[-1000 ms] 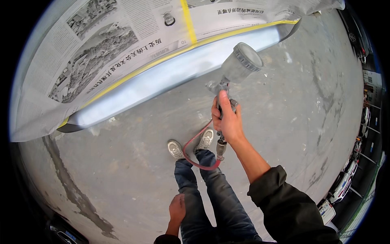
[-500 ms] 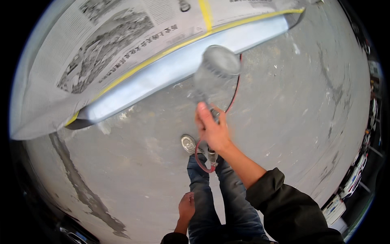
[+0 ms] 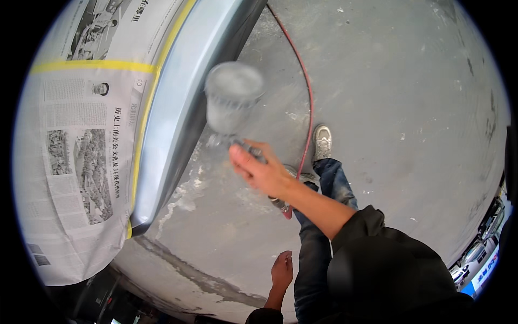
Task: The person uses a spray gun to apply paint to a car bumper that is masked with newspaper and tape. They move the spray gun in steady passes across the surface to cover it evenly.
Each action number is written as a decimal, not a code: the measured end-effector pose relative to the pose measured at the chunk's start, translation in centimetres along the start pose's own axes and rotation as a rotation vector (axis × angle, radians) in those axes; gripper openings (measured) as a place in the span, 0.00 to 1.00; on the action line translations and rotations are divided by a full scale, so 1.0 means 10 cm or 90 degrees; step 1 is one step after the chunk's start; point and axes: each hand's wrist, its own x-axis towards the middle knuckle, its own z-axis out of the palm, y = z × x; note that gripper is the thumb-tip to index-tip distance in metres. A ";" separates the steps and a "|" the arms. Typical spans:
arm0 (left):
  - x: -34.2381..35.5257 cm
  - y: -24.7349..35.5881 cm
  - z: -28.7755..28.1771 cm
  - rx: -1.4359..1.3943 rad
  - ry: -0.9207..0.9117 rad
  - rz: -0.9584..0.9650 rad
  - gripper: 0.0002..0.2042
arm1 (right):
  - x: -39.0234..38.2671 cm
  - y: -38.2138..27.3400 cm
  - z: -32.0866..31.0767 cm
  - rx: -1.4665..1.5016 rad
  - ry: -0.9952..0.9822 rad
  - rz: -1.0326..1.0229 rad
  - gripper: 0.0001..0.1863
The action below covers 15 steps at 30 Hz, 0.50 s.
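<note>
A paint spray gun [image 3: 251,150] is in the grip of my right hand [image 3: 263,170]. The gun's cloudy paint cup [image 3: 232,89] stands on top, blurred by motion, and overlaps the edge of a pale silver-blue body panel [image 3: 175,92] in view. From the gun's lower end a red air hose [image 3: 306,81] runs off along the floor. My left hand [image 3: 281,271] hangs low beside my leg, its fingers loosely curled with nothing visible in them. Whether the gun is spraying I cannot tell.
Newspaper sheets [image 3: 65,116] cover the surface left of the panel, held by yellow masking tape [image 3: 144,116]. The grey concrete floor [image 3: 388,108] is scuffed, with a dark patched strip [image 3: 199,278] at the lower left. My shoes [image 3: 322,141] stand near the hose.
My view has turned, so the panel now runs steeply up the left side. My right hand and the spray gun appear farther left, beside the panel. More hose shows.
</note>
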 end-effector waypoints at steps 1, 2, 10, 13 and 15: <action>0.02 0.04 -0.04 0.014 0.001 0.000 0.09 | 0.04 -0.12 -0.08 0.017 -0.002 0.008 0.26; 0.05 0.09 -0.06 0.026 0.002 0.001 0.09 | 0.07 -0.24 -0.13 0.026 0.001 -0.008 0.26; 0.26 0.67 0.05 0.013 -0.010 0.045 0.10 | 0.26 -0.97 -0.55 0.003 0.040 -0.083 0.27; 0.30 0.84 0.12 -0.006 -0.015 0.049 0.10 | 0.31 -1.13 -0.64 0.007 0.065 -0.103 0.26; 0.32 0.95 0.14 -0.023 -0.016 0.044 0.10 | 0.37 -1.18 -0.70 0.036 0.099 -0.123 0.25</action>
